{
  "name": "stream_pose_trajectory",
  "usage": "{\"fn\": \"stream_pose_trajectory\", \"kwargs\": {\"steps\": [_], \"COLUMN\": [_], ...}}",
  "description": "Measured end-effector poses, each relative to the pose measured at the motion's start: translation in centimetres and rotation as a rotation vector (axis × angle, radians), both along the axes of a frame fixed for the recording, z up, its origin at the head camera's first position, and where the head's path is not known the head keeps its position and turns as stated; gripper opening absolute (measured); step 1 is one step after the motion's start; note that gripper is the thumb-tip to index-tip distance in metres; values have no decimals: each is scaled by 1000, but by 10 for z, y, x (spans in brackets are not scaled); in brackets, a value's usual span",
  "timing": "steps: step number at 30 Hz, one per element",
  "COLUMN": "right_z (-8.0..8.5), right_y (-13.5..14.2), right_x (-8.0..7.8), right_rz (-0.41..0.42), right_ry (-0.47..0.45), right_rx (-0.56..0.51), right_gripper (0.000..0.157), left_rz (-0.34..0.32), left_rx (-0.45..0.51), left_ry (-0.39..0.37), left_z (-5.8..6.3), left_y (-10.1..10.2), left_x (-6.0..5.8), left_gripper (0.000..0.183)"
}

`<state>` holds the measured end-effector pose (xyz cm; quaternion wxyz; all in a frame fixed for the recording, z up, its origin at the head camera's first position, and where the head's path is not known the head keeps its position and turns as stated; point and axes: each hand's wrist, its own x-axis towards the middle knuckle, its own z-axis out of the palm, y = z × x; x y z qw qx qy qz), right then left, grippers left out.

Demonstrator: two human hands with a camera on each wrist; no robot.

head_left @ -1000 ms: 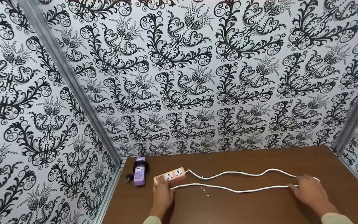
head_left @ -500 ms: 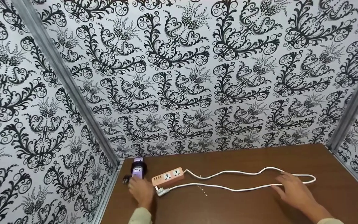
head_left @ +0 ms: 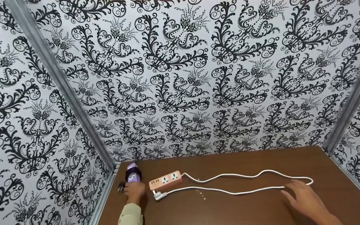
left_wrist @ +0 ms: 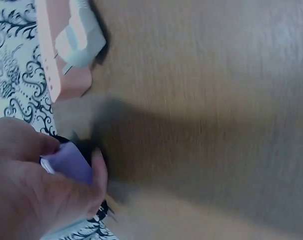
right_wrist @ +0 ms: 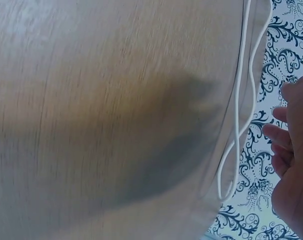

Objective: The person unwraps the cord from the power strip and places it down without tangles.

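Observation:
At the left side of the table, my left hand (head_left: 135, 191) grips the near end of a purple power strip (head_left: 133, 177), thumb and fingers on either side of it in the left wrist view. A black cord (head_left: 133, 171) is wrapped round that strip, and its dark plug (head_left: 121, 187) lies just to the left. Beside it rests an orange power strip (head_left: 166, 181), with its white plug (head_left: 159, 196) close to its front. Its white cord (head_left: 233, 193) runs right in a long loop. My right hand (head_left: 306, 198) hovers by the loop's right end, fingers loose, holding nothing.
The brown table (head_left: 242, 212) has a patterned wall (head_left: 180, 93) behind it and another on the left. Metal posts (head_left: 70, 93) stand at the corners. Small pale specks (head_left: 201, 194) lie near the cord's middle.
My left hand has left the orange strip's plug, moved left and taken hold of the purple strip, which now tilts slightly. My right hand has let go of the white cord and drawn back.

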<state>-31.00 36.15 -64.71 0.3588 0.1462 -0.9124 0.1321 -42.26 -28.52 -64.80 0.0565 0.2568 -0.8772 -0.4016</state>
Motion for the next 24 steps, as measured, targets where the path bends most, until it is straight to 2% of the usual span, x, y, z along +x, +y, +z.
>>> {"fn": "stream_pose_trajectory", "kwargs": {"steps": [3, 6, 8, 11, 12, 15, 19, 24], "right_z": [0, 0, 0, 1, 1, 1, 0, 0], "right_y": [-3, -5, -6, -6, -7, -11, -17, -21], "right_x": [3, 7, 8, 10, 10, 10, 11, 13], "right_rz": [-3, -8, -15, -27, -31, -27, -13, -16], "right_ry": [-37, -91, -126, -159, -166, -173, -181, -162], "right_rx": [-13, -14, -18, -40, -48, -66, -68, -86], "right_gripper": [29, 26, 23, 20, 20, 18, 16, 14], "left_rz": [23, 21, 22, 16, 23, 74, 129, 101], "left_rx": [134, 191, 212, 138, 128, 99, 120, 40], "left_ry": [-17, -19, -16, 26, 41, 103, 146, 172], "left_z": [0, -6, -13, -24, -24, -15, 9, 31], "left_y": [-5, -14, -21, -32, -35, -39, -41, -45], "left_x": [4, 7, 9, 13, 16, 29, 47, 52], "left_gripper": [76, 83, 83, 76, 74, 68, 63, 59]}}
